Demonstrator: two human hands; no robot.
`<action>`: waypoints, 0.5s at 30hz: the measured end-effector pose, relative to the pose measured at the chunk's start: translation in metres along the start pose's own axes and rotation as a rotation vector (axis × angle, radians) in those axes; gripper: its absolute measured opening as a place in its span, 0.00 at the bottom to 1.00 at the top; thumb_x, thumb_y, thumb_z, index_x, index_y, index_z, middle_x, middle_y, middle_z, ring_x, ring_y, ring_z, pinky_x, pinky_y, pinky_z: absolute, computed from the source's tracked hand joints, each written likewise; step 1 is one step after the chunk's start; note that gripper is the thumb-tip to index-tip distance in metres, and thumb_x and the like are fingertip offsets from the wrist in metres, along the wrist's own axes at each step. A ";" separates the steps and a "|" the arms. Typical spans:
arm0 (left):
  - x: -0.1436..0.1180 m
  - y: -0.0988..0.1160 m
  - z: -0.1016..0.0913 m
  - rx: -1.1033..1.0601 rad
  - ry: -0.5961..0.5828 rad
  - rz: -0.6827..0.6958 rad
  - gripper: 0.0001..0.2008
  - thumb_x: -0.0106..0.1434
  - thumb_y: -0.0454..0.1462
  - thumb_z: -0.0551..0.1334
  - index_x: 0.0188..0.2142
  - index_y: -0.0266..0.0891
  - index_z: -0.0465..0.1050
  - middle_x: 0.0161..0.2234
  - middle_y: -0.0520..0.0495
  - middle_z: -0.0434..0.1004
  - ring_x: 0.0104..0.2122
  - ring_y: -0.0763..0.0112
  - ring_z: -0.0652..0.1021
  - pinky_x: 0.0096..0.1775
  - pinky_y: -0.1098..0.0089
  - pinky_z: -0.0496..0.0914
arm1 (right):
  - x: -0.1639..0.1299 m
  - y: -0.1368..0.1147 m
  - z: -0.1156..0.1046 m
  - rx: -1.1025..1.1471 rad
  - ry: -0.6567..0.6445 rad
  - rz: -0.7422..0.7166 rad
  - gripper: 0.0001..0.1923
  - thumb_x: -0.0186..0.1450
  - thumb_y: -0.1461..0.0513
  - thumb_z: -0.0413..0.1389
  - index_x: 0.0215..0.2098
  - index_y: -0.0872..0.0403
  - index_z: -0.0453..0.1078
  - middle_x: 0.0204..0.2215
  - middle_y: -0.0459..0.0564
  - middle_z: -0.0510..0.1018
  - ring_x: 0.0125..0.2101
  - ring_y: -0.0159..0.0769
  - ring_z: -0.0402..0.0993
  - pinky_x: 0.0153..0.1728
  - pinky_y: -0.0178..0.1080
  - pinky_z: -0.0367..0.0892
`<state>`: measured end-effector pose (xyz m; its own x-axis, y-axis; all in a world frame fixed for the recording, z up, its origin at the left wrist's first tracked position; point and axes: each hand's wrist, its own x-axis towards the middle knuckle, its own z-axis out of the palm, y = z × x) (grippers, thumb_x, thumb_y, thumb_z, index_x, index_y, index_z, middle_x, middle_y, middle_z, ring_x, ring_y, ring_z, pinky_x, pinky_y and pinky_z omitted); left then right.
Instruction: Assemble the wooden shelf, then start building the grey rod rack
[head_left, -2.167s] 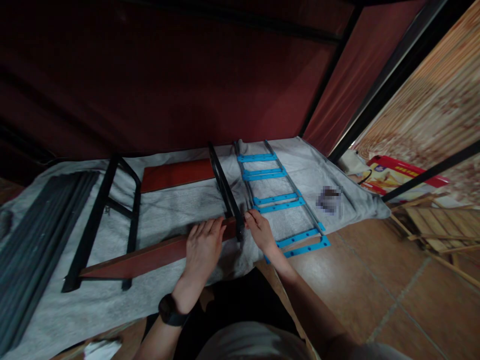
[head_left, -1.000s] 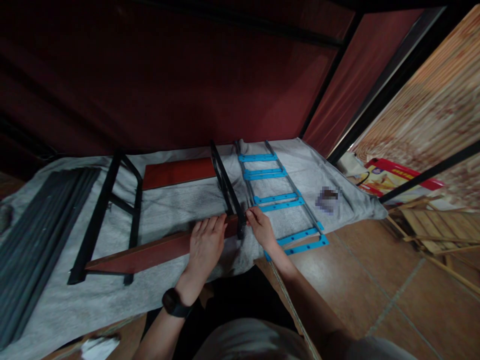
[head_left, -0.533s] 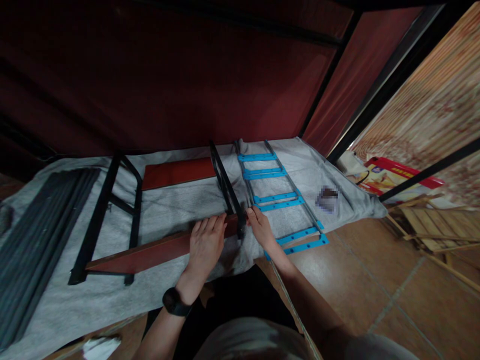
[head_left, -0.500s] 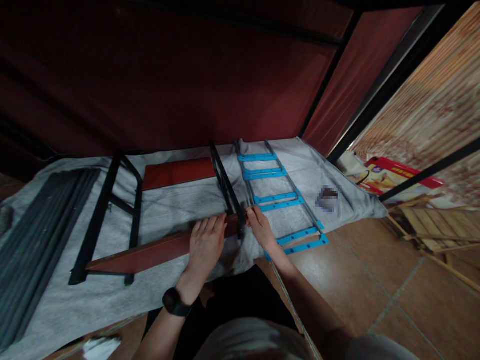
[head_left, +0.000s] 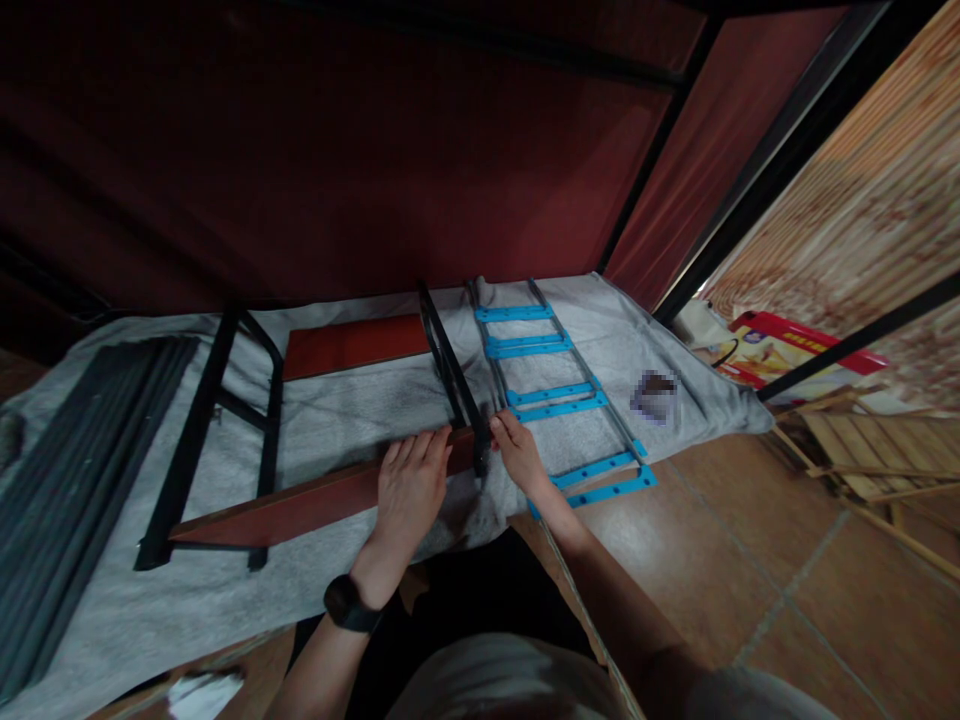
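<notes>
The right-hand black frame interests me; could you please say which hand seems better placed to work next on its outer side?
Probably the right hand: its fingertips are at the outer side of the black frame, while the left hand holds the reddish board on the inner side.

Smooth wood-look board (head_left: 315, 508), satiny black metal frame (head_left: 190, 440), matt blue plastic-looking strips (head_left: 561, 408), fuzzy grey cloth (head_left: 352, 420)

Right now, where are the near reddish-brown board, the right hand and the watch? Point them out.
Near reddish-brown board (head_left: 315, 508): head view, on its broad side face.
Right hand (head_left: 517, 451): head view, on the back of the hand.
Watch (head_left: 348, 604): head view, on its dark body.
</notes>
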<state>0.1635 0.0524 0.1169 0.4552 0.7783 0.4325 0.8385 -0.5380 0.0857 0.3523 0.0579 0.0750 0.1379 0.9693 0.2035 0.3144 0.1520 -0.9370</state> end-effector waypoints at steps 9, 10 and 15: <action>0.001 0.001 -0.001 0.004 -0.010 -0.003 0.17 0.72 0.37 0.52 0.54 0.35 0.71 0.42 0.42 0.79 0.40 0.58 0.76 0.43 0.59 0.65 | 0.001 -0.004 0.004 0.064 0.028 0.054 0.20 0.72 0.48 0.45 0.27 0.49 0.61 0.19 0.42 0.67 0.22 0.34 0.66 0.27 0.37 0.61; 0.000 0.001 -0.001 0.008 -0.012 -0.002 0.17 0.72 0.37 0.52 0.54 0.35 0.71 0.42 0.41 0.79 0.40 0.58 0.76 0.43 0.59 0.64 | 0.000 -0.004 0.004 0.070 0.033 0.047 0.19 0.72 0.48 0.45 0.29 0.49 0.63 0.19 0.42 0.68 0.23 0.34 0.67 0.28 0.37 0.62; 0.000 0.000 0.000 0.017 -0.016 0.001 0.16 0.72 0.37 0.51 0.54 0.36 0.71 0.42 0.42 0.79 0.40 0.58 0.76 0.43 0.60 0.64 | -0.007 -0.001 0.002 0.134 0.061 0.025 0.15 0.71 0.50 0.47 0.46 0.50 0.67 0.25 0.42 0.70 0.25 0.33 0.69 0.30 0.36 0.65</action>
<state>0.1633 0.0526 0.1169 0.4606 0.7831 0.4179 0.8431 -0.5332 0.0700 0.3490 0.0516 0.0738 0.2018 0.9603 0.1925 0.1825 0.1562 -0.9707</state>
